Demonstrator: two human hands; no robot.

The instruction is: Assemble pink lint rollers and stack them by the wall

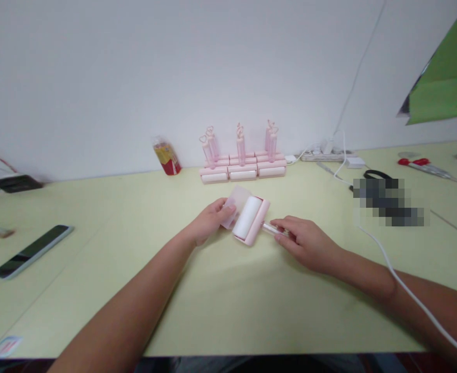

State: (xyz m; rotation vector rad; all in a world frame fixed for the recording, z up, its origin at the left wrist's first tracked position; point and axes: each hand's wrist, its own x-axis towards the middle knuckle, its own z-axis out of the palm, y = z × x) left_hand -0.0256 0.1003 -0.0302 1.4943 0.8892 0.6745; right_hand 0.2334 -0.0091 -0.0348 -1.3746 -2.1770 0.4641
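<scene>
In the middle of the head view is a pink lint roller (pixel 248 220) with a white roll, tilted above the table. My right hand (pixel 305 242) is closed around its clear handle. My left hand (pixel 214 220) pinches a translucent plastic cover (pixel 238 196) just left of the roll; whether cover and roller touch, I cannot tell. Beyond both hands, several more pink lint rollers (pixel 243 172) stand in a row near the wall, their handles pointing up with small heart-shaped loops on top.
On the pale yellow table (pixel 228 311) lie a phone (pixel 33 252) at left, a red and yellow packet (pixel 167 157) by the wall, and scissors (pixel 426 167) at right. A power strip (pixel 325 155) sits at the back. A white cable (pixel 394 269) crosses over my right forearm.
</scene>
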